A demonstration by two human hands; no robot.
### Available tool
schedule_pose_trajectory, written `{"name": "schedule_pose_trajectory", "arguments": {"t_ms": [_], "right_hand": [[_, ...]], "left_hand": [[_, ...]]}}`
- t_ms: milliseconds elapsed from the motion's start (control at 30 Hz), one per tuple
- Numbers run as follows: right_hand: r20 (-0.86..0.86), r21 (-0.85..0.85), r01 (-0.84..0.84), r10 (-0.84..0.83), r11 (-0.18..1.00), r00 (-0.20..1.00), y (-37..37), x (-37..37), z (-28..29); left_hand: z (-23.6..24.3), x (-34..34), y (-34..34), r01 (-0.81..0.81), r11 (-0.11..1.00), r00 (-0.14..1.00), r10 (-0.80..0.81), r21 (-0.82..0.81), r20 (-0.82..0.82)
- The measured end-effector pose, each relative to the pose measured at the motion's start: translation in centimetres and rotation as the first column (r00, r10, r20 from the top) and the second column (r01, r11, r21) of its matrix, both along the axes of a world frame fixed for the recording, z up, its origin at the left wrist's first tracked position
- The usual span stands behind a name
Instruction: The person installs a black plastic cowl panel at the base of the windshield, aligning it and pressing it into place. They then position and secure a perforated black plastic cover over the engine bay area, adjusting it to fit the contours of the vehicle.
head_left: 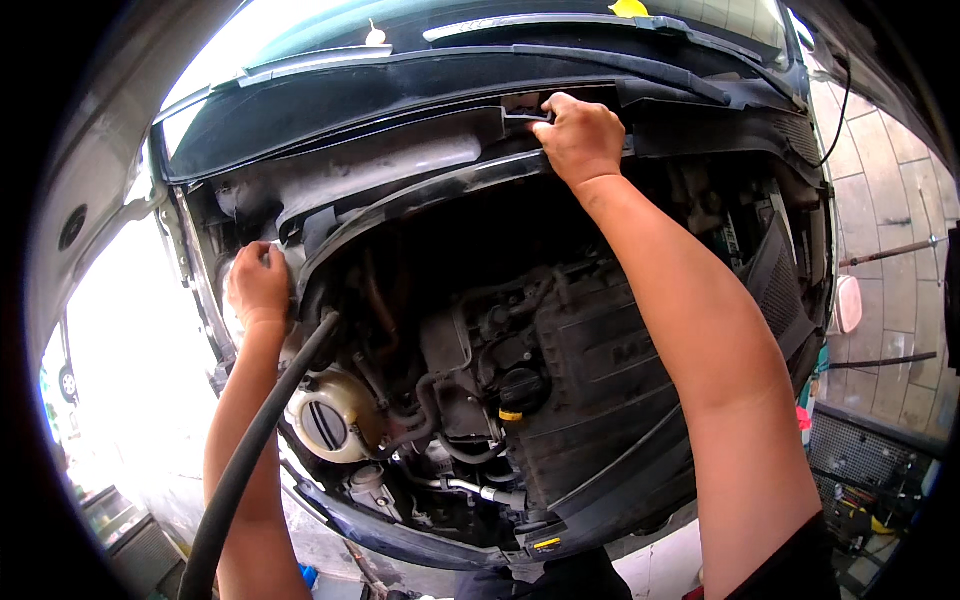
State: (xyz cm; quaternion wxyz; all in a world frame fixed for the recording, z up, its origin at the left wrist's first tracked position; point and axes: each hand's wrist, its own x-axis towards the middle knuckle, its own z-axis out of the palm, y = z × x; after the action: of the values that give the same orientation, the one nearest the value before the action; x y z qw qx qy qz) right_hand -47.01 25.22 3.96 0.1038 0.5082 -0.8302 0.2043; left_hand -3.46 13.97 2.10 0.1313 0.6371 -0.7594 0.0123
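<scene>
Above the engine point(610, 360) there is free room. At the left, a thick hose point(264, 420) blocks, crossing over the left forearm point(236, 392).

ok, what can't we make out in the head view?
Head view:
Left hand: what it touches, hidden by the hand itself.
Right hand: palm and exact grip, hidden by its own back.
Black hose: lower end, cut off by bottom edge.
Dark recess behind engine cover: lost in shadow.

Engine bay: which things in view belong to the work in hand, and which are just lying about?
Apparently in the work:
engine bay, left hand at its left side
pale-rimmed recess, right hand at its edge

Apparently lying about:
pale pink tub, right
jumbled items, lower right
</scene>
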Motion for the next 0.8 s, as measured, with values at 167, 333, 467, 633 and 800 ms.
{"name": "schedule_pose_trajectory", "arguments": {"t_ms": [167, 333, 467, 633, 800], "right_hand": [[0.001, -0.035, -0.070, 0.070, 0.997, 0.998, 0.1, -0.5, 0.0], [0.040, 0.001, -0.067, 0.067, 0.998, 0.997, -0.2, -0.6, 0.2], [0.116, 0.126, -0.024, 0.010, 0.992, 0.993, -0.7, -0.4, 1.0], [0.214, 0.253, 0.036, -0.092, 0.967, 0.973, -1.3, 0.1, 2.4], [0.283, 0.458, 0.108, -0.260, 0.883, 0.923, -1.6, 0.1, 3.9]], "left_hand": [[0.3, -0.2, 0.1, -0.003, 1.000, 1.000, 0.003, 0.007, 0.007], [0.2, -0.2, 0.0, -0.016, 1.000, 1.000, 0.016, 0.000, 0.022], [0.3, -0.4, 0.1, -0.011, 1.000, 1.000, 0.011, 0.000, 0.009], [0.2, -0.1, 0.2, 0.013, 1.000, 1.000, -0.013, 0.002, -0.008], [0.6, -0.6, 0.3, -0.007, 1.000, 1.000, 0.007, 0.021, 0.019]]}}
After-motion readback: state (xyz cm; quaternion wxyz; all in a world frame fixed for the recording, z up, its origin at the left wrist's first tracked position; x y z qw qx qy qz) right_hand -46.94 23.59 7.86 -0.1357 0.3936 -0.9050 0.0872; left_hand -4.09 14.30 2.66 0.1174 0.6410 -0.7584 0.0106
